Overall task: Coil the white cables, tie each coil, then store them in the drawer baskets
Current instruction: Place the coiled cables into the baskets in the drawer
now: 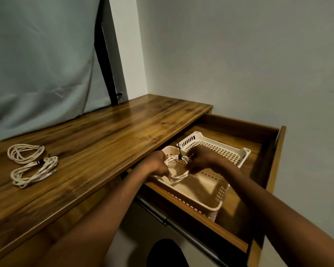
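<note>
A coiled white cable [176, 176] hangs over the beige basket [204, 191] in the open drawer [239, 130]. My left hand [158, 162] grips the coil's left side. My right hand [202, 158] pinches the coil near a black tie [179, 152] that sticks up from it. A white basket [237, 151] sits behind the beige one. Two tied white coils lie on the wooden desk [96, 135] at the left, one [25, 153] behind the other [34, 171].
The drawer front [274, 157] stands out at the right. A metal drawer rail [181, 228] runs below. A grey cloth [41, 54] hangs behind the desk and a dark object [165, 253] lies on the floor.
</note>
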